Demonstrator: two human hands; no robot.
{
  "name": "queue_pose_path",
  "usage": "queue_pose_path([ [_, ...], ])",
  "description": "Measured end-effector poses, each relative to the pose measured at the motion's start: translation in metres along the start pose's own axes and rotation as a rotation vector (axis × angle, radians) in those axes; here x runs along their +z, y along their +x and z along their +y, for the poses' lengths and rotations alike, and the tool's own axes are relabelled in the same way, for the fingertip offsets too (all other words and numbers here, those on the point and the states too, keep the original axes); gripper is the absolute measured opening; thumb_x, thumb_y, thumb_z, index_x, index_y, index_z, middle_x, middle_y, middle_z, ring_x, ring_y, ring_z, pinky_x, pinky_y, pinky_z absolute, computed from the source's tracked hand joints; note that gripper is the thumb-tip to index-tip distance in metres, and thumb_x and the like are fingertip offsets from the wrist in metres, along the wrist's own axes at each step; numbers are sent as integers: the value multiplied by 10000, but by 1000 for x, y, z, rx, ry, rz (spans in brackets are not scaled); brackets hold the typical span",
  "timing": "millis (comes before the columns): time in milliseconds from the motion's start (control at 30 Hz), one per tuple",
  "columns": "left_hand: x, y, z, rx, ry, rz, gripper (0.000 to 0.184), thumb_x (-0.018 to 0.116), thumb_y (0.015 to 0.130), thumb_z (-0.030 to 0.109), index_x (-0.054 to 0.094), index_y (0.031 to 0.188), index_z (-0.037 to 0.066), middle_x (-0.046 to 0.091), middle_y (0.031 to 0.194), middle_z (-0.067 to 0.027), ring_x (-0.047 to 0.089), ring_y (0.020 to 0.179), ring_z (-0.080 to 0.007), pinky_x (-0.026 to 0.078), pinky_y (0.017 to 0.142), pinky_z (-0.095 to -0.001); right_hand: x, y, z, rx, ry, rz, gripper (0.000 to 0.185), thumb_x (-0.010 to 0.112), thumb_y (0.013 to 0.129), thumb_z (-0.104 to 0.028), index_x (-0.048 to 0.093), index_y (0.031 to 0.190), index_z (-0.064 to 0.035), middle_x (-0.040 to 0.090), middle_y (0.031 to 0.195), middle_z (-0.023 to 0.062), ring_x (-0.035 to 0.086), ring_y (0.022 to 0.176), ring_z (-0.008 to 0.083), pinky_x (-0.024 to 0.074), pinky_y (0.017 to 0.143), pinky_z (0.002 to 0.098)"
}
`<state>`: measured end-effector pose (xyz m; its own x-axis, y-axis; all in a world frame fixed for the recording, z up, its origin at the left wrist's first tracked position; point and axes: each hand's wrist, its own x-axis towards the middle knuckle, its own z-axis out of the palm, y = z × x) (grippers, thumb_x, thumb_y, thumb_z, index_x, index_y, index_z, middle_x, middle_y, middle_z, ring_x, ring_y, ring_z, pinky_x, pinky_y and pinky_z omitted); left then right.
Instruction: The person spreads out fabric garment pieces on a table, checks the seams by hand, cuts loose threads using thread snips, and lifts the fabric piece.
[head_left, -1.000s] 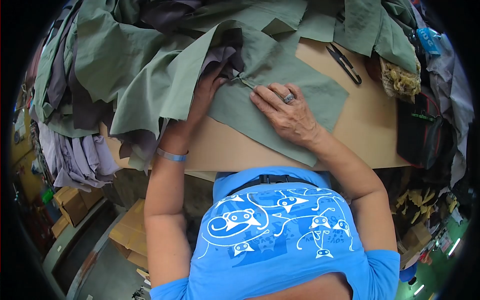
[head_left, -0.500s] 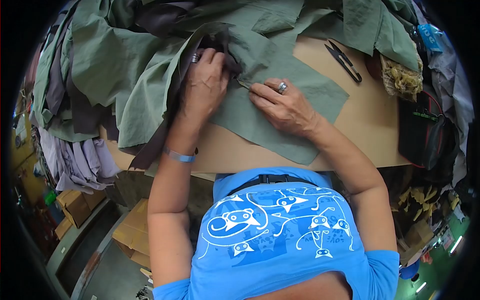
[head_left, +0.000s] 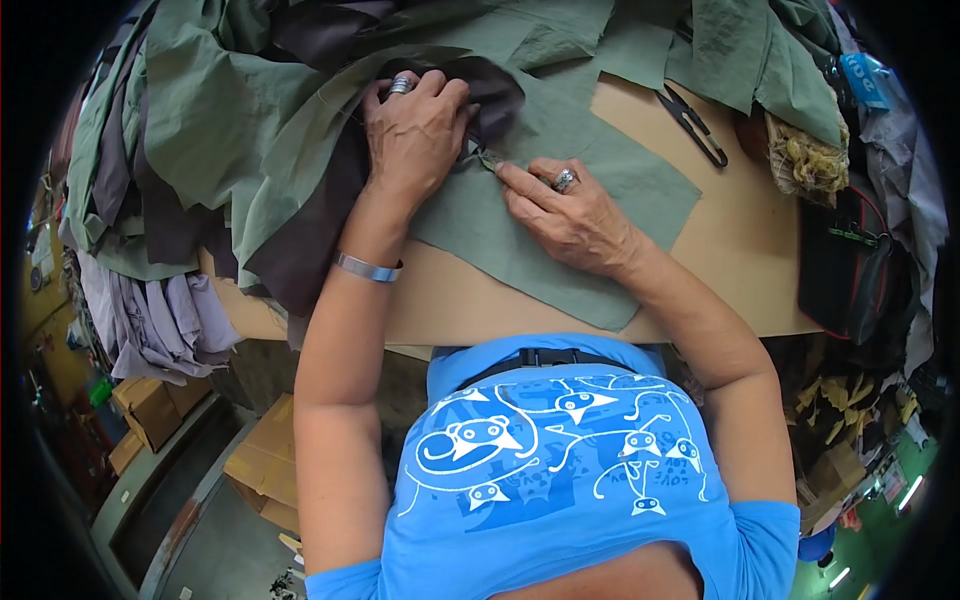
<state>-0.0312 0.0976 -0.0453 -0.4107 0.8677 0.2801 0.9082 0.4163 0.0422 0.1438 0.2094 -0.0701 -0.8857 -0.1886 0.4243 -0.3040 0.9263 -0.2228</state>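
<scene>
Green fabric [head_left: 570, 210] lies spread over the table, with a dark lining [head_left: 305, 235] turned out at its left. My left hand [head_left: 415, 135] is closed on the dark lining, knuckles up, with a wide ring and a metal bracelet showing. Just right of it, my right hand [head_left: 570, 212] pinches a small edge of the green fabric between thumb and forefinger. The pinched spot lies beside a dark opening in the cloth. What sits under the left fingers is partly hidden.
Black thread snips [head_left: 692, 127] lie on the tan table [head_left: 745, 235] at the right. Beyond them are a yellowish bundle [head_left: 803, 160] and a black pouch [head_left: 845, 265]. Grey-lilac cloth [head_left: 155, 320] hangs off the left edge. Cardboard boxes [head_left: 265, 460] stand below.
My left hand has come out from under the green flap and now lies on top, farther up. The dark lining has been folded outward. My right hand has stayed almost in place.
</scene>
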Motion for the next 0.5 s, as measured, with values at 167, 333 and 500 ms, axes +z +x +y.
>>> queue_pose_path([
  [167, -2, -4, -3, -127, 67, 44, 113, 617, 774, 169, 587, 839, 82, 572, 833, -83, 575, 845, -282, 420, 785, -444, 0, -1, 2, -16, -23, 8, 191, 535, 743, -144, 561, 910, -54, 521, 1148, 69, 543, 961, 201, 430, 771, 345],
  [333, -10, -11, 4, -152, -130, 250, 217, 622, 663, 26, 581, 874, 61, 567, 839, -85, 563, 836, -291, 448, 766, -415, 1, -1, 2, 7, 40, 29, 187, 532, 745, -145, 561, 903, -48, 530, 1138, 71, 545, 962, 210, 428, 770, 344],
  [500, -36, -23, 27, 158, -733, 62, 319, 605, 645, -51, 558, 939, 63, 605, 948, -98, 577, 933, -277, 445, 839, -376, 6, -5, 4, 8, 89, 16, 209, 546, 735, -146, 561, 912, -37, 543, 1127, 82, 545, 961, 219, 430, 760, 350],
])
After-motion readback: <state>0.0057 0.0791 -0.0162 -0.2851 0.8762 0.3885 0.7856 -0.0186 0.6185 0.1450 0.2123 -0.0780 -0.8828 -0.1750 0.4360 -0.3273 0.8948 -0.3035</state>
